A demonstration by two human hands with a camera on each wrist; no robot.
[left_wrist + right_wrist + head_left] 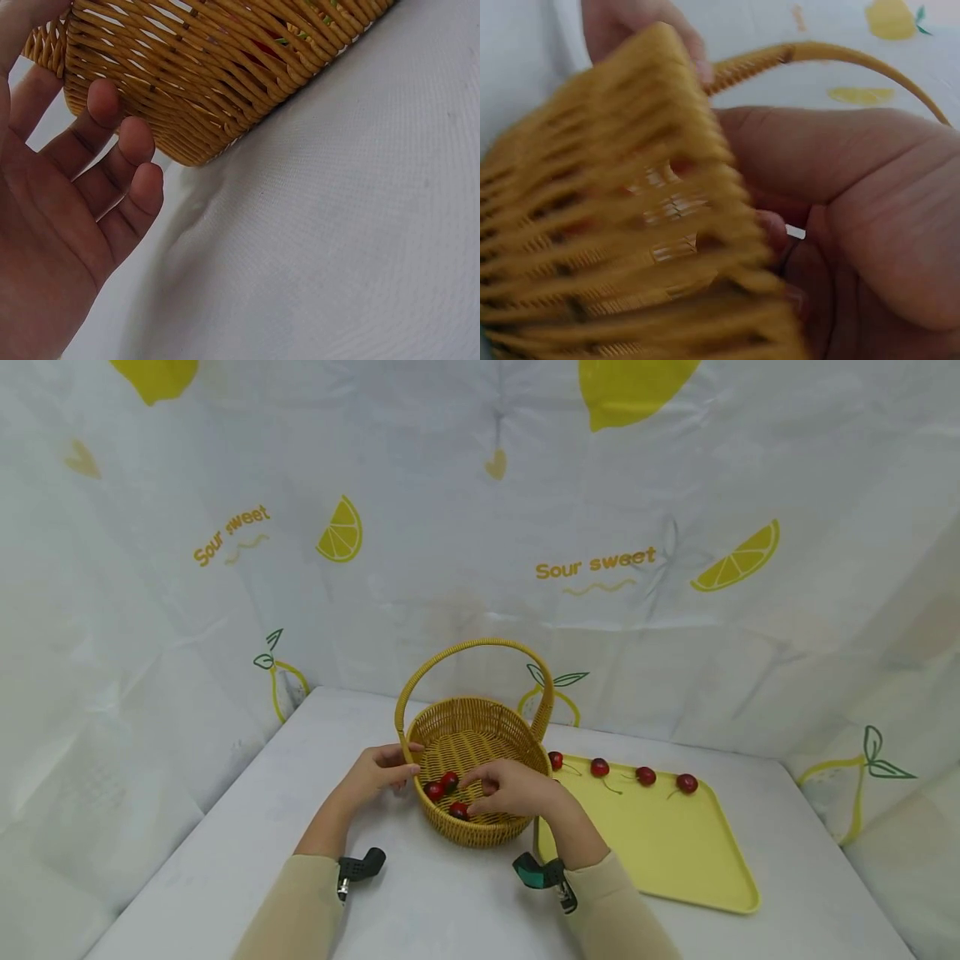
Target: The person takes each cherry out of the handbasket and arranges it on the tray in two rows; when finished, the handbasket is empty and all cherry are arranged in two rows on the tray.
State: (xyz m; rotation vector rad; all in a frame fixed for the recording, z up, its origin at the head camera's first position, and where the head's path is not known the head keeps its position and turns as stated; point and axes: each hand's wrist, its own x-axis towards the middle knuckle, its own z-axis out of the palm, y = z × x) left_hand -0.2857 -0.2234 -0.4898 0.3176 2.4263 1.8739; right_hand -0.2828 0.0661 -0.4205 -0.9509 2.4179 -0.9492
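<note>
A round wicker basket [477, 835] with a tall arched handle stands on the table and holds 3 dark red cherries. Two of these cherries [434, 790] lie together on its left side; another cherry [459, 811] is by the near wall. My left hand [378, 770] pinches the basket's left rim at the foot of the handle, its other fingers loosely bent outside the weave [202, 67]. Over the basket's inside reaches my right hand [513, 787], thumb and fingers apart, a fingertip right beside the near cherry. In the right wrist view the basket wall hides most of those fingers.
A yellow tray [660, 843] lies right of the basket, its left edge close to it. Several stemmed cherries [645, 776] sit in a row along the tray's far edge. Behind the white table [247, 827] hangs a lemon-print cloth [450, 568].
</note>
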